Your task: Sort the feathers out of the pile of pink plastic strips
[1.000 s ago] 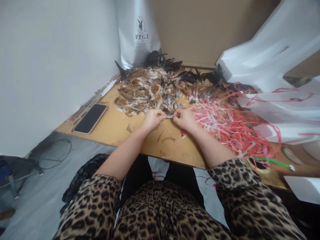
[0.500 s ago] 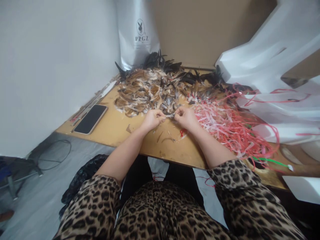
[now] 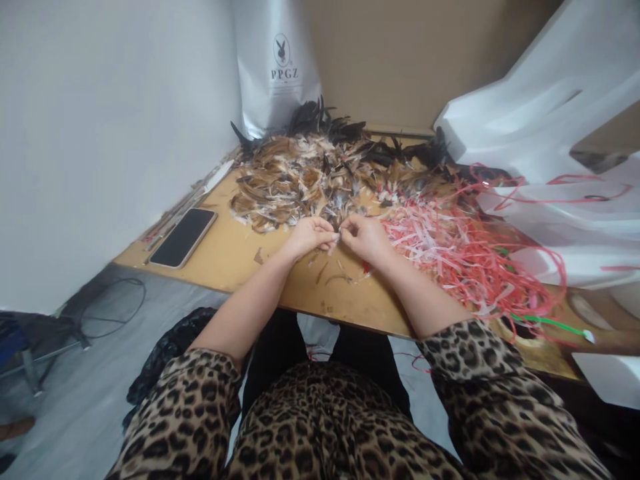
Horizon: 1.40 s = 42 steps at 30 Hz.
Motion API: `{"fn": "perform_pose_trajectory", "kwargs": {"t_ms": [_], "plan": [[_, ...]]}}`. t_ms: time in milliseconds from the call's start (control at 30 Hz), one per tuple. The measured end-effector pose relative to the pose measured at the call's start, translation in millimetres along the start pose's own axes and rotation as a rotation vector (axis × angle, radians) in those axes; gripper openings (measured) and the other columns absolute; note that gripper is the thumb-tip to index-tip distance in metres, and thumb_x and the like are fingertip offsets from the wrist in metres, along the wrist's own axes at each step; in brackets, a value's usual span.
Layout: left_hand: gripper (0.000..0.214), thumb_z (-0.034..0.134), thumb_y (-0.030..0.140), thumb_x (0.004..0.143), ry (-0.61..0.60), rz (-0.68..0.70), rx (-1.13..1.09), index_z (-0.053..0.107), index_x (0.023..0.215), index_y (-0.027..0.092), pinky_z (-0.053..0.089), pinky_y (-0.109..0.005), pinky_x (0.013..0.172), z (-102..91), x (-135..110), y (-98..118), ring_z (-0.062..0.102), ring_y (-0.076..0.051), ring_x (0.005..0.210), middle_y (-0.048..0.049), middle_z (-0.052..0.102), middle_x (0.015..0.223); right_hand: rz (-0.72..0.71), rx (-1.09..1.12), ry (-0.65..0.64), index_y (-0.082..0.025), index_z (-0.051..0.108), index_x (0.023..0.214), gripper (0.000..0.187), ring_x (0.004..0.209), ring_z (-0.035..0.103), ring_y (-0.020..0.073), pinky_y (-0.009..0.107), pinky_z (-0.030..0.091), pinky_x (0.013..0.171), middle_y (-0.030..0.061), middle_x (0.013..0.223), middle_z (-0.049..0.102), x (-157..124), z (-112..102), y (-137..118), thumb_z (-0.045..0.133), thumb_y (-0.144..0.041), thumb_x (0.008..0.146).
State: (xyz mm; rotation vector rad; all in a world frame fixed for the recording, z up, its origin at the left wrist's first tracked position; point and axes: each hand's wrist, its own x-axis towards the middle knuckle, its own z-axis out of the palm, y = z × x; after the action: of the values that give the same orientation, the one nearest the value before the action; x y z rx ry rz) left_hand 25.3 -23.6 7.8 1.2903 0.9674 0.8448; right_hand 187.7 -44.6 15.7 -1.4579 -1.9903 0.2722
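My left hand (image 3: 309, 236) and my right hand (image 3: 366, 236) meet fingertip to fingertip over the wooden tabletop (image 3: 235, 250), both pinched on a small pale piece (image 3: 337, 234), too small to name. Just beyond them lies a heap of brown, white and black feathers (image 3: 300, 177). A tangle of red and pink strips (image 3: 450, 250) spreads to the right of my right hand. Both forearms are bare below leopard-print sleeves.
A dark phone (image 3: 183, 237) lies flat at the table's left edge. A silver bag marked PPGZ (image 3: 280, 67) stands at the back against the wall. White plastic sheeting (image 3: 545, 133) rises on the right. A green cord (image 3: 550, 325) lies near the front right.
My two hands have drawn closer together, so the gap between the pinching fingertips has closed. The view has shifted slightly.
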Motion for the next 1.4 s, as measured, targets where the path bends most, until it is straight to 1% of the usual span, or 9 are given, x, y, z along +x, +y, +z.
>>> {"fn": "perform_pose_trajectory", "kwargs": {"t_ms": [167, 267, 400, 500, 600, 700, 867, 1133, 1400], "plan": [[0.023, 0.07, 0.016, 0.06, -0.009, -0.029, -0.083, 0.054, 0.076, 0.009, 0.046, -0.018, 0.052, -1.8, 0.1, 0.0, 0.06, -0.009, 0.054, -0.0039, 0.063, 0.058, -0.003, -0.001, 0.022, -0.018, 0.062, 0.076, 0.014, 0.058, 0.053, 0.0122, 0.023, 0.035, 0.057, 0.0012, 0.066, 0.063, 2.0, 0.3, 0.6, 0.049, -0.024, 0.072], [0.024, 0.071, 0.017, 0.059, -0.021, -0.006, -0.115, 0.054, 0.075, 0.01, 0.044, -0.016, 0.049, -3.7, 1.4, -0.4, 0.059, -0.009, 0.053, -0.0033, 0.062, 0.058, 0.03, 0.032, 0.091, -0.018, 0.061, 0.074, 0.013, 0.057, 0.052, 0.012, 0.024, 0.036, 0.058, 0.0009, 0.064, 0.062, 5.2, -0.9, 6.1, 0.05, -0.024, 0.071], [0.028, 0.073, 0.02, 0.057, 0.0, 0.069, -0.209, 0.053, 0.074, 0.011, 0.041, -0.016, 0.048, -5.3, 3.3, -0.7, 0.057, -0.007, 0.051, -0.002, 0.062, 0.06, 0.197, 0.331, 0.205, -0.016, 0.058, 0.068, 0.01, 0.051, 0.048, 0.0097, 0.023, 0.037, 0.053, 0.0008, 0.06, 0.059, 9.6, -6.1, 12.8, 0.054, -0.025, 0.069], [0.029, 0.073, 0.022, 0.057, 0.039, 0.142, -0.255, 0.053, 0.075, 0.012, 0.04, -0.016, 0.046, -5.3, 3.5, 0.7, 0.055, -0.006, 0.049, -0.0015, 0.062, 0.062, 0.409, 0.708, -0.005, -0.016, 0.054, 0.063, 0.021, 0.039, 0.037, 0.006, 0.021, 0.027, 0.039, -0.0001, 0.054, 0.056, 8.8, -10.6, 10.3, 0.059, -0.036, 0.068], [0.029, 0.073, 0.024, 0.058, 0.06, 0.185, -0.271, 0.053, 0.075, 0.013, 0.04, -0.017, 0.048, -3.9, 3.3, 1.8, 0.055, -0.006, 0.051, -0.001, 0.062, 0.064, 0.51, 1.004, -0.248, -0.015, 0.055, 0.066, 0.03, 0.034, 0.029, 0.0038, 0.02, 0.016, 0.034, -0.0018, 0.05, 0.053, 5.7, -11.3, 2.5, 0.064, -0.044, 0.065], [0.027, 0.072, 0.025, 0.059, 0.051, 0.214, -0.224, 0.054, 0.074, 0.012, 0.041, -0.017, 0.05, -1.2, 2.8, 1.4, 0.057, -0.007, 0.056, -0.0014, 0.063, 0.066, 0.508, 1.16, -0.263, -0.015, 0.052, 0.063, 0.034, 0.035, 0.03, 0.0032, 0.018, 0.015, 0.034, -0.0036, 0.044, 0.047, 4.7, -7.1, -4.4, 0.068, -0.045, 0.061], [0.028, 0.072, 0.026, 0.058, 0.03, 0.21, -0.128, 0.056, 0.077, 0.012, 0.041, -0.018, 0.05, 3.5, 0.7, 0.8, 0.059, -0.009, 0.061, -0.0024, 0.063, 0.068, 0.475, 1.131, -0.086, -0.016, 0.05, 0.06, 0.033, 0.036, 0.034, 0.0038, 0.018, 0.022, 0.037, -0.0054, 0.042, 0.046, 5.8, 2.3, -3.8, 0.072, -0.04, 0.057], [0.033, 0.072, 0.03, 0.058, 0.07, 0.183, -0.125, 0.053, 0.077, 0.012, 0.039, -0.018, 0.045, 2.4, 1.5, 0.3, 0.056, -0.008, 0.051, -0.0008, 0.062, 0.059, 0.299, 0.668, -0.011, -0.016, 0.056, 0.06, 0.022, 0.047, 0.047, 0.0083, 0.021, 0.036, 0.046, -0.0015, 0.052, 0.057, 3.8, -0.5, -7.0, 0.065, -0.035, 0.062], [0.031, 0.069, 0.033, 0.064, 0.068, 0.177, -0.163, 0.047, 0.072, 0.013, 0.046, -0.02, 0.054, 2.4, 5.0, -2.4, 0.062, -0.011, 0.058, -0.0019, 0.063, 0.06, 0.417, 0.919, -0.032, -0.015, 0.054, 0.065, 0.023, 0.047, 0.049, 0.0078, 0.021, 0.038, 0.047, -0.0008, 0.054, 0.058, 3.8, 4.8, -14.1, 0.067, -0.033, 0.059]]}}
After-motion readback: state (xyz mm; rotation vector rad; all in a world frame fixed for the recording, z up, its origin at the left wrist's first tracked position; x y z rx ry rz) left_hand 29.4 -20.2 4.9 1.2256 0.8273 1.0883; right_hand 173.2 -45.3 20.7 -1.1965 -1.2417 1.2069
